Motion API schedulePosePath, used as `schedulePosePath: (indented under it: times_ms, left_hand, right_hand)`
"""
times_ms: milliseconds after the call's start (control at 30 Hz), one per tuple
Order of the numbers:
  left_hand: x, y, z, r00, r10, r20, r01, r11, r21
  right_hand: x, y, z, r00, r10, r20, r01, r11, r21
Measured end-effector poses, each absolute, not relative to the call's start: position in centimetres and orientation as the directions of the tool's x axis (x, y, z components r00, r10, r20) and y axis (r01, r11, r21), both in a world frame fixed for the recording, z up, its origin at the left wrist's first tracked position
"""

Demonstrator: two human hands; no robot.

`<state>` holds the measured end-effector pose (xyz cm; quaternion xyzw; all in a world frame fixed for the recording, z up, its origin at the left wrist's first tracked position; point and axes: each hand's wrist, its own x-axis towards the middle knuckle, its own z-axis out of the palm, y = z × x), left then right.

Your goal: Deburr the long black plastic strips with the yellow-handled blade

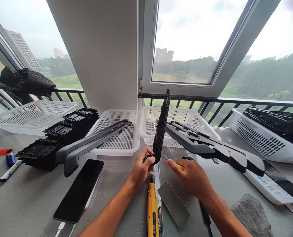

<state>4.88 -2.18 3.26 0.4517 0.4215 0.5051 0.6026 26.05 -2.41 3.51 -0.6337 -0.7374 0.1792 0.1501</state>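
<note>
My left hand (pixel 143 164) is closed around the lower, bent end of a long black plastic bar (pixel 160 130), which stands nearly upright with its ribbed hollow side showing. In my right hand (pixel 192 174) is a small yellow-handled screwdriver (pixel 180 167), its thin metal shaft pointing left toward the bar's lower end. A gap shows between the shaft and the bar; the fingers cover most of the handle. Below my left hand lies a yellow electric screwdriver (pixel 152 210), bit pointing away from me. A grey phone-like slab (pixel 174 204) rests on the table between my forearms.
Grey curved bars lie across the middle-left basket (pixel 121 151) and the middle-right basket (pixel 146 128). Black parts fill the right basket (pixel 267 144). Stacked black grids (pixel 59 131), a black phone (pixel 79 191), a marker (pixel 10 171), a white power strip (pixel 272 187) and a grey cloth (pixel 252 215) surround my arms.
</note>
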Motion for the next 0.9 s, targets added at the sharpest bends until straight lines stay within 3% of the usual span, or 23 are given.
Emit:
schedulePosePath:
  times_ms: [533, 900]
  left_hand:
    - [5.27, -2.30, 2.50, 0.161, 0.987, -0.025, -0.214, 0.059, 0.975]
    - [5.05, -2.46, 2.81, 0.121, 0.990, -0.075, -0.177, 0.096, 0.980]
  right_hand:
    - [25.48, -2.56, 2.75, -0.144, 0.984, 0.102, 0.867, 0.175, -0.466]
    - [25.58, -2.22, 2.72, -0.087, 0.992, 0.095, 0.860, 0.123, -0.495]
